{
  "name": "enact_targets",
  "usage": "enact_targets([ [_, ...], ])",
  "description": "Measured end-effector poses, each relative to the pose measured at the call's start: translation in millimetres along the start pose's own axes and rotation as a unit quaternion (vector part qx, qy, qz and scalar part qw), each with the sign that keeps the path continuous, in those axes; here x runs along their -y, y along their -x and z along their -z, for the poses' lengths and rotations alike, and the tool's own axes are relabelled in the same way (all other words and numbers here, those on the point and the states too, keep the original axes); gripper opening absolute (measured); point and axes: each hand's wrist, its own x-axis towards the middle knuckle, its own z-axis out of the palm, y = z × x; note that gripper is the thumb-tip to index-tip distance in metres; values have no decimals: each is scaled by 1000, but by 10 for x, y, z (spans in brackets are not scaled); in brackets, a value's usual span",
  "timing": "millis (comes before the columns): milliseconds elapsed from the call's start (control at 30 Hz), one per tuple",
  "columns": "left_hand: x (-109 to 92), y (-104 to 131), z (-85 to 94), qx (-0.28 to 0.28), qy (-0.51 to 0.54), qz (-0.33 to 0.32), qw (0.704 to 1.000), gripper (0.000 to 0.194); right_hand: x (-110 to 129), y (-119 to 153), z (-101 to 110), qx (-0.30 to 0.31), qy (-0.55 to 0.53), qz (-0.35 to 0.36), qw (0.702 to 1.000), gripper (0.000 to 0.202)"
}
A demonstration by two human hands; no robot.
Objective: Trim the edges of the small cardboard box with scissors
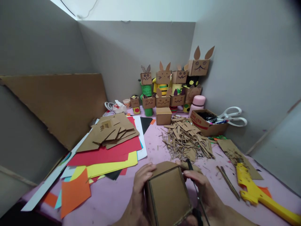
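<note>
Out to the left of the hands, coloured paper sheets (pixel 103 157) fan flat across the pink tabletop (pixel 113 194), matte and smooth, with cut brown card pieces (pixel 113 131) heaped on top. Now the left hand (pixel 138 191) is wrapped round the left side of a small cardboard box (pixel 168 194), fingers curled over its top edge. The box sits right between both hands, close in: light, I'd judge, stiff along its folds but easy to crush mid-panel, so the corners are the place to grip. The right hand (pixel 202 191) steadies the right side while pinching dark scissors (pixel 196 188). Beyond lies a spiky heap of cardboard offcuts (pixel 187 139); far right, a glossy yellow glue gun (pixel 256 191).
</note>
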Motion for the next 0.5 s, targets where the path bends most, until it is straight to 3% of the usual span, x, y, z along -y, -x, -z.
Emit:
enact_targets([
  [133,-111,-19,-14,34,-28,-4,999,72,15,23,31,14,-22,-10,1000,73],
  [300,-320,-125,-38,-1,-123,-183,975,77,-72,78,-87,-18,-111,-45,993,95],
  [367,-376,-134,-6,-22,-178,-219,959,78,-79,61,-128,-41,-194,-108,974,88],
  [433,-339,-95,71,-35,-200,-231,952,71,-56,10,-146,-41,-272,-227,934,67],
  [500,-209,-24,168,-48,-163,-164,972,63,-22,-57,-152,-35,-311,-332,890,48],
])
